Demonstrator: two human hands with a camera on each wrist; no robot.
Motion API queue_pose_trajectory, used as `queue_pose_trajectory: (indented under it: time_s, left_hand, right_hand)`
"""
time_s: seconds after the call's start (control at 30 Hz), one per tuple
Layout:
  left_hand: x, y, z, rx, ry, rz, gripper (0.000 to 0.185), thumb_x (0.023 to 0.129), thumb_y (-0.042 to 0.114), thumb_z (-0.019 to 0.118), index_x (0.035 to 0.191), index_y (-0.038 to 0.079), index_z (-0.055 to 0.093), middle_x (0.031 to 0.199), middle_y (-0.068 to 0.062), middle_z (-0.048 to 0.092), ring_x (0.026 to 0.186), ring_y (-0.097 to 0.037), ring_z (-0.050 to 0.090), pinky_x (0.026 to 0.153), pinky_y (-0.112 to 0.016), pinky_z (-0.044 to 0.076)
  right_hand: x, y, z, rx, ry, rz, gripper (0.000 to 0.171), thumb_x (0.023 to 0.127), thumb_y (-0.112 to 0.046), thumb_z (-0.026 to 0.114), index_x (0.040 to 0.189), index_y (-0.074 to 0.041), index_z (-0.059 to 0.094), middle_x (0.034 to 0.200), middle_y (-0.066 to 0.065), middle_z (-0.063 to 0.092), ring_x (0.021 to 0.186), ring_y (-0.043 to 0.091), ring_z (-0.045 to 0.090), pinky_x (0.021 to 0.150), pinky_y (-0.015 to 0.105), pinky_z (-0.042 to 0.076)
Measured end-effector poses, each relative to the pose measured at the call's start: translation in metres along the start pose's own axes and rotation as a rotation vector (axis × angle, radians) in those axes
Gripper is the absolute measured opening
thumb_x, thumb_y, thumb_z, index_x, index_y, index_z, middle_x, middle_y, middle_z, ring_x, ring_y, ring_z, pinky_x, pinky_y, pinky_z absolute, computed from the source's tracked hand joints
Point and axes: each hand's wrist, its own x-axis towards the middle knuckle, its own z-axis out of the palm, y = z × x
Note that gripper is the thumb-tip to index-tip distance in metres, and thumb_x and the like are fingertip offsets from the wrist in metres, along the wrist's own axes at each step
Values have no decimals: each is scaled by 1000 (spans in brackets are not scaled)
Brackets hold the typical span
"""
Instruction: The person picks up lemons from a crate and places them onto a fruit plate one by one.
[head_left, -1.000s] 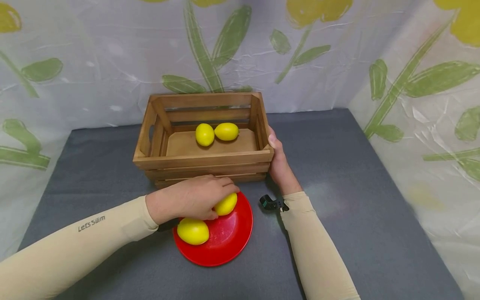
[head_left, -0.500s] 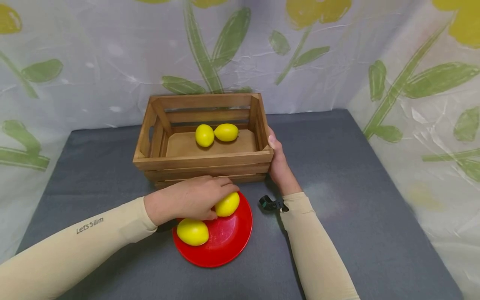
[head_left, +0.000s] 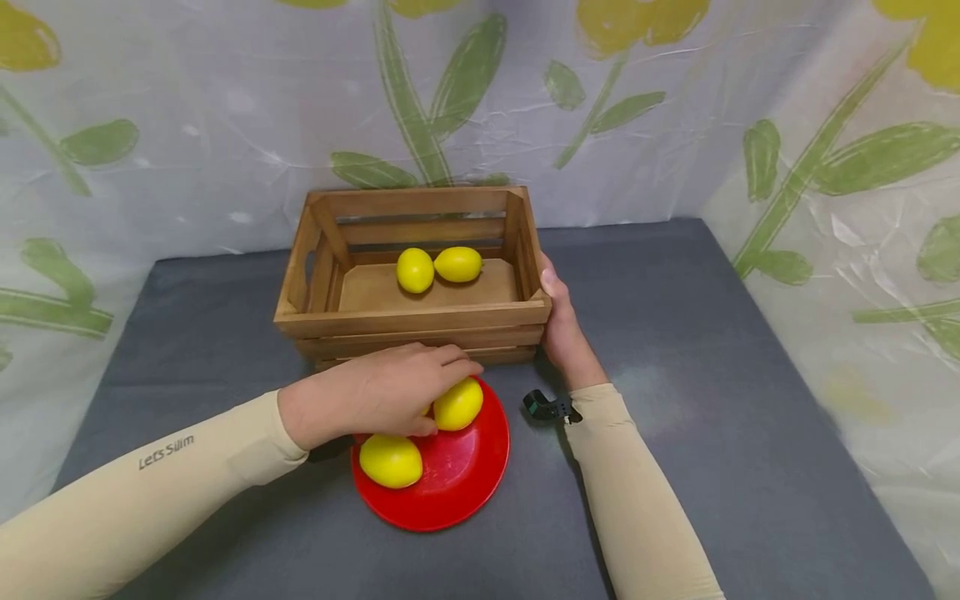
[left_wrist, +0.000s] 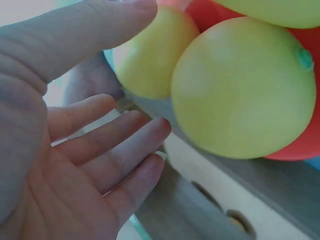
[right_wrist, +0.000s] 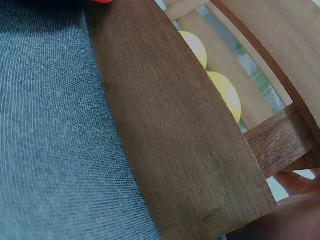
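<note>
A red plate (head_left: 457, 492) lies on the grey table in front of a wooden crate (head_left: 420, 321). Two yellow lemons sit on the plate. My left hand (head_left: 450, 398) covers the far lemon (head_left: 461, 408), with its fingers over the top and the thumb at the near side. In the left wrist view the fingers (left_wrist: 115, 145) are fairly straight and stand a little off the lemon (left_wrist: 245, 90). The near lemon (head_left: 391, 461) lies free. My right hand (head_left: 557, 325) holds the crate's right end, thumb on the front corner. Two more lemons (head_left: 415, 270) (head_left: 458, 263) lie inside the crate (right_wrist: 175, 135).
The grey cloth table (head_left: 712, 350) stretches right and left of the crate. A plastic sheet with a flower print (head_left: 675, 125) hangs close behind and along both sides. A small black camera mount (head_left: 546, 407) sits at my right wrist.
Hardly anything: the view has shifted slightly. My left hand stays over the same lemon on the plate, and my right hand stays on the crate's end.
</note>
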Motion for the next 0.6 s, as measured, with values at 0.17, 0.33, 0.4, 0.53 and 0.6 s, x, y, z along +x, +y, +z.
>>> queue_pose_trajectory:
  time_s: [0.17, 0.33, 0.4, 0.53, 0.6]
  left_hand:
    - [-6, 7, -10, 6, 13, 27, 82, 89, 31, 90, 160, 17, 50, 156, -2, 56, 134, -23, 61, 112, -42, 57]
    - [-15, 16, -34, -48, 1, 39, 79, 92, 32, 86, 161, 20, 49, 160, -2, 53, 139, -20, 59, 110, -43, 58]
    - [-20, 19, -46, -67, 5, 45, 78, 93, 32, 86, 161, 21, 49, 161, -1, 52, 139, -18, 59, 110, -42, 58]
    - [-28, 23, -71, -55, 37, 71, 78, 94, 33, 85, 162, 21, 48, 163, -1, 51, 140, -18, 58, 111, -42, 57]
    - [-30, 23, -83, -32, 64, 79, 78, 94, 33, 85, 162, 20, 48, 163, -2, 52, 139, -19, 60, 111, -43, 57]
  right_hand:
    - [-2, 1, -1, 0, 4, 7, 94, 94, -69, 35, 174, -21, 17, 176, 15, 19, 155, 42, 26, 127, 65, 22]
    - [-1, -1, -1, 3, -5, 0, 91, 96, -66, 34, 174, -22, 17, 175, 15, 21, 154, 43, 27, 126, 65, 23]
    - [-1, -1, -1, 3, -8, 0, 90, 96, -65, 34, 174, -22, 17, 174, 15, 21, 154, 43, 27, 126, 64, 24]
    - [0, -3, 0, 3, -14, 3, 91, 96, -66, 34, 174, -23, 17, 174, 14, 21, 154, 43, 27, 125, 63, 25]
    - [-1, -3, 0, 1, -15, 5, 92, 95, -67, 34, 174, -23, 17, 175, 14, 21, 155, 43, 27, 125, 64, 26]
